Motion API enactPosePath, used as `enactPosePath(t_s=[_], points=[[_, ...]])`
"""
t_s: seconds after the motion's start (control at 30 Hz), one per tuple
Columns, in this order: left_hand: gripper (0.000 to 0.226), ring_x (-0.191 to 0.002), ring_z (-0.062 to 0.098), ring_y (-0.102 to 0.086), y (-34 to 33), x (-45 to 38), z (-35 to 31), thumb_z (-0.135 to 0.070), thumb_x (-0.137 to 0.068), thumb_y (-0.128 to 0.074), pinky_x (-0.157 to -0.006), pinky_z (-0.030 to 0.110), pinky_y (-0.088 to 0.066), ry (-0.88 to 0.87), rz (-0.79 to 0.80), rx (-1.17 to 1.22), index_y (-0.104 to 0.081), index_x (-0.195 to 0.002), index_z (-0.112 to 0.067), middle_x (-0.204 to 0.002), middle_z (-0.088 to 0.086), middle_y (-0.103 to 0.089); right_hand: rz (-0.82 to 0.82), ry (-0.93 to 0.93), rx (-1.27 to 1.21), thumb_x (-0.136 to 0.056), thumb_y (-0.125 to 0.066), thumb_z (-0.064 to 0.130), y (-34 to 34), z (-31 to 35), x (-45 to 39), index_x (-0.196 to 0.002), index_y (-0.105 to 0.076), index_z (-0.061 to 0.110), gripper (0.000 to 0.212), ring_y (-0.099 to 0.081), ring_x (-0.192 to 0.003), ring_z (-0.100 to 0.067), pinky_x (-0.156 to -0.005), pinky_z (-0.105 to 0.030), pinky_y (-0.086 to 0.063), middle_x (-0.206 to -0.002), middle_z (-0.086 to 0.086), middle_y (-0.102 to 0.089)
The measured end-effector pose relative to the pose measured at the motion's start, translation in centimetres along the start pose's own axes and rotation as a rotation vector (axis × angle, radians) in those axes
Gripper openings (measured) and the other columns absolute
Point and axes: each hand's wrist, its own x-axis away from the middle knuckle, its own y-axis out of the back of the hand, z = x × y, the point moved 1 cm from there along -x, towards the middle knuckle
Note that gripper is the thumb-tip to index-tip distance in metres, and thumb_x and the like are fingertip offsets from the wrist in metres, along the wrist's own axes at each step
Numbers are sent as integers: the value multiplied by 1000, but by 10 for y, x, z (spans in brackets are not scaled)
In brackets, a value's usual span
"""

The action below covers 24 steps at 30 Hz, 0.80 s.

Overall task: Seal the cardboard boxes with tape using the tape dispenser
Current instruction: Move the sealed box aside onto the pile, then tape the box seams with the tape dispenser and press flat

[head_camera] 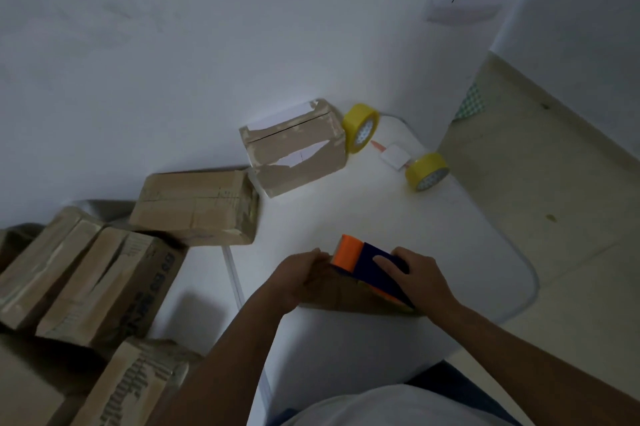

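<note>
Boxes (86, 273) stacked left, 2 yellow tape rolls (361, 127) behind, taped box (294, 151) upright

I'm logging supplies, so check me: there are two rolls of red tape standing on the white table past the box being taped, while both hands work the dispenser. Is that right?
Not quite. The head view shows the two rolls are yellow, not red. The rest holds: they stand on the white table, and the left hand and right hand work the dispenser on the box.

six cardboard boxes (294, 151), two yellow tape rolls (360, 127), one tape dispenser (367, 266), two hands (304, 276)
</note>
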Motion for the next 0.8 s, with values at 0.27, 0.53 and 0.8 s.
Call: enactPosePath(t_s=[0.27, 0.53, 0.8], points=[[33, -104, 26, -69, -2, -1, -4, -35, -99, -55, -93, 40, -54, -56, 150, 67, -80, -97, -14, -110, 13, -73, 44, -11, 47, -90, -52, 55, -1, -1, 1, -83, -61, 12, 45, -62, -60, -11, -54, -24, -46, -71, -2, -65], [29, -105, 24, -69, -7, 15, -13, -27, -95, -63, -91, 37, -56, -106, 179, 9, -70, -115, -8, -110, 12, -73, 64, 18, 79, -91, -52, 54, 1, 1, 1, -86, -62, 12, 43, -62, -62, -12, -56, -26, -47, -74, -2, -66], [22, -101, 25, -70, -9, 6, -7, -23, -93, -66, -84, 36, -57, -67, 129, 73, -74, -107, -8, -107, 14, -74, 94, 35, 52, -86, -49, 63, 4, 2, -1, -86, -62, 14, 51, -62, -63, -11, -59, -30, -49, -74, -2, -66]])
